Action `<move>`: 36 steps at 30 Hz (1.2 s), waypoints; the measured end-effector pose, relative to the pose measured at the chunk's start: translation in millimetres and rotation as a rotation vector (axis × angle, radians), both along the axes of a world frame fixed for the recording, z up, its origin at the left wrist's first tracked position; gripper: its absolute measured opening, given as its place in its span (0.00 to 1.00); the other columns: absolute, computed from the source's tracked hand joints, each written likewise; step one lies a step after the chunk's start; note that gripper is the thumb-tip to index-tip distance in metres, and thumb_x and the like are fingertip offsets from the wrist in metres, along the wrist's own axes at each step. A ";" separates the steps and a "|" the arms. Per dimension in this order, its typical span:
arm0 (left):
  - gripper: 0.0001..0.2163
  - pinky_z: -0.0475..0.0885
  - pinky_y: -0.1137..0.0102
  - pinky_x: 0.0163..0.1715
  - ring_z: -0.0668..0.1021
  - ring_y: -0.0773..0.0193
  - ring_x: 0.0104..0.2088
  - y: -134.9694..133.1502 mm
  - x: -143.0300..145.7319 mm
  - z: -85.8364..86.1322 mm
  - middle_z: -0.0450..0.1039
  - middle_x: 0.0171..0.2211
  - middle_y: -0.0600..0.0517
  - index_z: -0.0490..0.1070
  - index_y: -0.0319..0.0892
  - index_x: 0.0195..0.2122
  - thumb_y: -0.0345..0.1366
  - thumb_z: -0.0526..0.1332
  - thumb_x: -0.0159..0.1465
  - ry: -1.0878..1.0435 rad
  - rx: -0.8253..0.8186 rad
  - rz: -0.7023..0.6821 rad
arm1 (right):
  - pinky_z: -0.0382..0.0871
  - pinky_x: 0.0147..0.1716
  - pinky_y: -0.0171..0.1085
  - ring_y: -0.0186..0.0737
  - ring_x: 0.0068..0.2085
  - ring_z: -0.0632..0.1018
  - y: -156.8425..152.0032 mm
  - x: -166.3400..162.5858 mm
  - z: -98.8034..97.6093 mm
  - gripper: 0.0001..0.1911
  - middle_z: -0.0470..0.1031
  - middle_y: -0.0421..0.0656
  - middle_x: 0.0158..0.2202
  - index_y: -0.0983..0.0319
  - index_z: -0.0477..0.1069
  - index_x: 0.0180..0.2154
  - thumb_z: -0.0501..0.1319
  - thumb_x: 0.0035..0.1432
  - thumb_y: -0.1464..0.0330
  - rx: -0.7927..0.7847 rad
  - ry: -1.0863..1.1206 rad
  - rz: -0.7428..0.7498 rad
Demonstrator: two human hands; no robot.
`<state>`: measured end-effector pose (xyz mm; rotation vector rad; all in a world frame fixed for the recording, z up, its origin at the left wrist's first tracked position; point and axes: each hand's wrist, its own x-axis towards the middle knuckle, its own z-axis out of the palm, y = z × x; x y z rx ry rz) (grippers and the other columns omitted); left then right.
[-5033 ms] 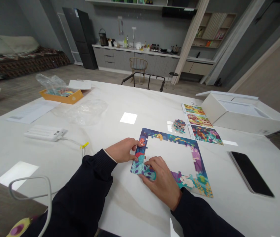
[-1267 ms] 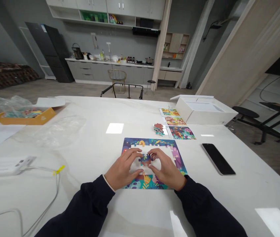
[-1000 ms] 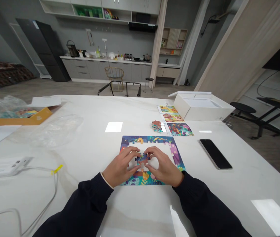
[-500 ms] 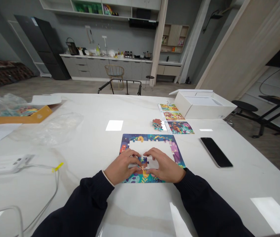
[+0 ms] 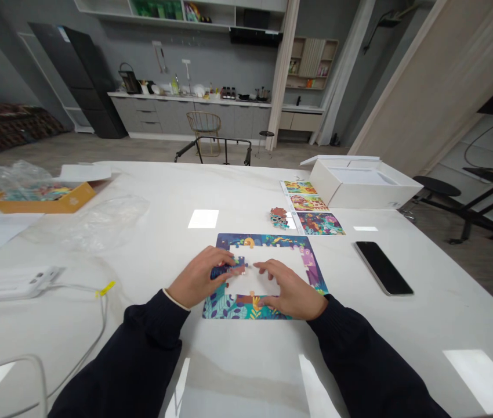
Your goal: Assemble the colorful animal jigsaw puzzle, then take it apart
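A colourful jigsaw puzzle lies in front of me, its border joined around a white middle. My left hand is over its left side, with thumb and fingers closed on a dark blue and brown puzzle piece. That piece is over the white area near the left border; whether it touches the board I cannot tell. My right hand hovers above the right part of the puzzle, thumb and fingers apart, holding nothing. Beyond the puzzle sits a small stack of loose puzzle pieces.
Picture cards lie behind the puzzle, beside an open white box. A phone is at the right. On the left are an orange tray of pieces, a clear plastic bag and a white power strip with a cable.
My left hand has moved left and slightly away from me with the puzzle piece. My right hand stays nearly in place, now apart from the piece.
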<state>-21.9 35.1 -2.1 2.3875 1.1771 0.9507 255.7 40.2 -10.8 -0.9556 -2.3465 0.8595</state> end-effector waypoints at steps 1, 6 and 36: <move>0.06 0.75 0.58 0.51 0.78 0.55 0.49 2.6 -5.8 0.7 0.79 0.47 0.46 0.76 0.45 0.44 0.38 0.65 0.68 -0.008 0.017 0.049 | 0.73 0.49 0.49 0.45 0.43 0.73 -0.3 0.3 -0.8 0.45 0.71 0.46 0.49 0.55 0.60 0.67 0.76 0.51 0.65 -0.006 -0.001 -0.013; 0.15 0.76 0.57 0.49 0.79 0.54 0.47 11.1 -10.2 -13.7 0.78 0.45 0.48 0.72 0.46 0.53 0.39 0.67 0.66 0.000 -0.013 0.172 | 0.73 0.48 0.49 0.44 0.42 0.73 -0.8 0.4 -0.7 0.45 0.71 0.46 0.49 0.54 0.59 0.67 0.76 0.51 0.67 -0.007 -0.009 -0.009; 0.11 0.73 0.51 0.53 0.74 0.49 0.55 30.0 9.8 -27.4 0.79 0.55 0.50 0.80 0.47 0.48 0.30 0.63 0.67 0.233 0.038 0.199 | 0.73 0.50 0.48 0.47 0.48 0.73 -1.9 -1.5 6.7 0.44 0.71 0.48 0.51 0.55 0.63 0.65 0.76 0.50 0.72 -0.052 -0.017 0.006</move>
